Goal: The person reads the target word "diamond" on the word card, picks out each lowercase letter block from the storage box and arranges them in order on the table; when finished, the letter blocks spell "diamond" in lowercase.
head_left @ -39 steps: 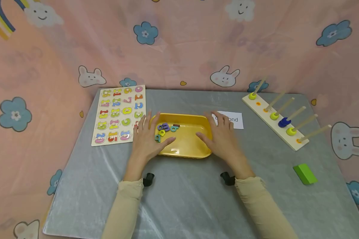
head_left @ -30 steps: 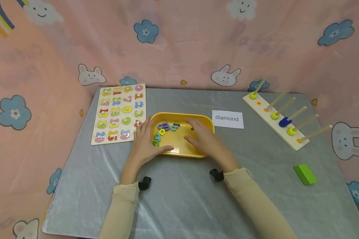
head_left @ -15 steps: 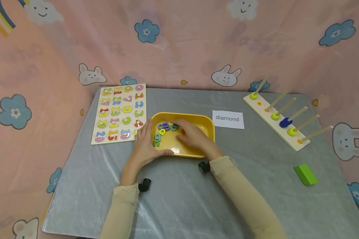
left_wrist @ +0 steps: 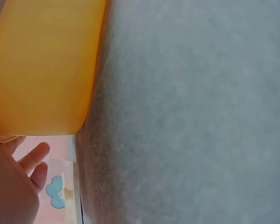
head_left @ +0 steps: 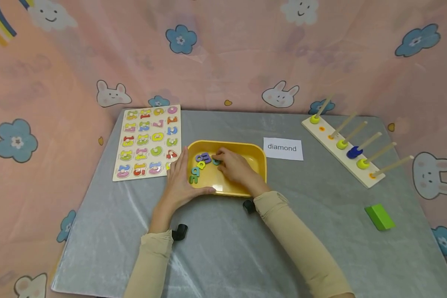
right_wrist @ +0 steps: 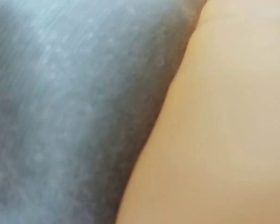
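A yellow tray (head_left: 229, 188) lies on the grey table, with several small colored letters along its left side. Among them are a purple m (head_left: 206, 157), a yellow letter (head_left: 201, 165) and a green letter (head_left: 193, 179). My left hand (head_left: 176, 182) grips the tray's left end, its thumb along the front rim; in the left wrist view some fingers (left_wrist: 35, 156) show past the tray wall. Inside the tray, my right hand (head_left: 235, 166) has its fingertips and thumb drawn in at a teal letter (head_left: 216, 162), partly covering it. The right wrist view shows sleeve and table only.
A number puzzle board (head_left: 147, 145) lies left of the tray. On the right are a white card (head_left: 283, 149) reading "diamond", a wooden peg board (head_left: 343, 152) with upright pegs, and a green block (head_left: 380, 217). A patterned pink cloth (head_left: 223, 62) hangs behind the table.
My right hand has left the tray's right rim and moved left inside it to the teal letter, its fingers drawing in. The "diamond" card is now uncovered. My left hand stays at the tray.
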Tool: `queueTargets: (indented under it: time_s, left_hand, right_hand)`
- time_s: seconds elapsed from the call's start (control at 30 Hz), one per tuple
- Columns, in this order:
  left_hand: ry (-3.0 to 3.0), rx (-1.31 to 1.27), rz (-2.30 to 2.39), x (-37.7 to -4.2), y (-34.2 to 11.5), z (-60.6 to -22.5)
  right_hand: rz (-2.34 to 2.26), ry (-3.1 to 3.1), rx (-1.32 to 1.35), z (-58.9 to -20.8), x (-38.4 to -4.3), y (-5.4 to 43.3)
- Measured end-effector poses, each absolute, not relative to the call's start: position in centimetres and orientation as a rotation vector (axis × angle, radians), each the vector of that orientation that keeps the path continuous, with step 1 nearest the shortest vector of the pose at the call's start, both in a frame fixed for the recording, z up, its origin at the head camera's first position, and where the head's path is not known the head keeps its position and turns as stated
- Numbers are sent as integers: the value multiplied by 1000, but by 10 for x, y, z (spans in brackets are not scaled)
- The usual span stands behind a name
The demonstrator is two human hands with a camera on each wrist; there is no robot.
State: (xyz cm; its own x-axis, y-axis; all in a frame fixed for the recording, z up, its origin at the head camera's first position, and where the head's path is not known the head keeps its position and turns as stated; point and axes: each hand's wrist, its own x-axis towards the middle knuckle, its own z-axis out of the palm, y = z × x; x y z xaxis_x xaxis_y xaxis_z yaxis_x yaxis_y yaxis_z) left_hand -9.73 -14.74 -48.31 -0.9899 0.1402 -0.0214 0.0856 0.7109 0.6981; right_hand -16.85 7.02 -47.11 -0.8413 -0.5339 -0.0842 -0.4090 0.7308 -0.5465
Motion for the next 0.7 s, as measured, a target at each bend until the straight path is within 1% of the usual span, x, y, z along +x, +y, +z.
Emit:
queueTargets:
  time_s: [0.33, 0.7]
  left_hand:
    - [2831, 180, 1155, -98, -145, -482]
    - [2855, 148, 1124, -96, -144, -483]
  right_hand:
    - [-821, 2728, -673, -471, -167, 72]
    - [-1002, 2679, -684, -461, -158, 82]
